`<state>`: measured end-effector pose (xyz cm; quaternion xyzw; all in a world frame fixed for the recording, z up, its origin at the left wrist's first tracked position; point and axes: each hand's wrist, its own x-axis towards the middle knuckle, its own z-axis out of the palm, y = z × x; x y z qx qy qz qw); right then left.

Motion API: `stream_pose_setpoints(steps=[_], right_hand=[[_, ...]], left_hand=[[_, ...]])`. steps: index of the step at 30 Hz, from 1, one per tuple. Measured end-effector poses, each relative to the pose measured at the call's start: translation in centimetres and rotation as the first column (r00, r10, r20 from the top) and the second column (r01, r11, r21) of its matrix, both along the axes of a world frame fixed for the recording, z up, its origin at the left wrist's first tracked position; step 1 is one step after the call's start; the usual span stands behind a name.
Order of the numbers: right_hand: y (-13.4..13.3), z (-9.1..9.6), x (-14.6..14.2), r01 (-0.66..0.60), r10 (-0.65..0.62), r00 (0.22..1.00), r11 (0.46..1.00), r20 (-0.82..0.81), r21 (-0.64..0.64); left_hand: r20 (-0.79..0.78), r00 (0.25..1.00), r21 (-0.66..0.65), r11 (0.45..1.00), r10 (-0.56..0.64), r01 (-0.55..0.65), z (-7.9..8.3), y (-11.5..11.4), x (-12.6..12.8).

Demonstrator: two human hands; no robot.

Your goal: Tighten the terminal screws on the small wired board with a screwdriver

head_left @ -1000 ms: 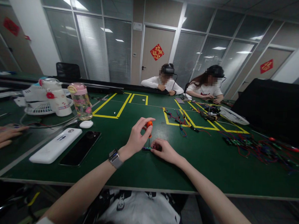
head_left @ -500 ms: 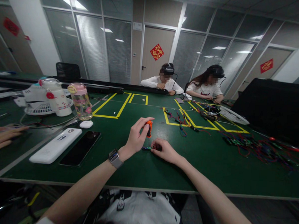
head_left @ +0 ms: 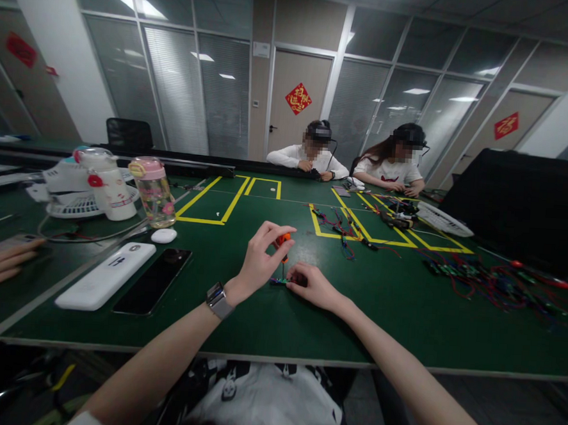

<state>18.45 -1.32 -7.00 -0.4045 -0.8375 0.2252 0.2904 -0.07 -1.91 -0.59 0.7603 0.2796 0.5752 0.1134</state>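
A small screwdriver (head_left: 286, 239) with an orange and black handle stands upright, its thin shaft pointing down at a little circuit board (head_left: 278, 281). Fingers of my left hand (head_left: 262, 253) close round the handle; a watch is on that wrist. The board lies on the green table (head_left: 238, 331), and the thumb and fingertips of my right hand (head_left: 312, 286) pinch its right end. Whether the screwdriver's tip sits in a screw is too small to tell.
A black phone (head_left: 153, 281), a white power bank (head_left: 107, 275) and a white earbud case (head_left: 164, 236) lie left. Behind stands a pink-lidded bottle (head_left: 153, 192). Wired boards (head_left: 486, 279) are heaped right. Another person's hand (head_left: 2, 262) rests far left; two people sit opposite.
My left thumb and fingers have shifted around the screwdriver's handle, covering it differently. My right hand and the board stay put. The other person's hand at far left has moved slightly left.
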Motion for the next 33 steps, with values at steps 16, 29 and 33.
stream_pose_setpoints(steps=[16, 29, 33], right_hand=[[-0.01, 0.02, -0.02, -0.003, 0.003, 1.000, 1.000, -0.006, -0.005], [-0.08, 0.12, -0.03, -0.004, 0.004, 1.000, 1.000, 0.005, 0.004], [-0.01, 0.09, 0.01, -0.007, 0.007, 1.000, 1.000, 0.005, 0.007]], left_hand=[[0.014, 1.000, 0.032, 0.999, 0.015, -0.016, 0.08, 0.00, 0.02], [0.025, 0.998, 0.015, 0.998, -0.055, 0.055, 0.13, -0.10, -0.18], [0.021, 1.000, 0.049, 0.999, 0.004, -0.005, 0.15, -0.08, -0.10]])
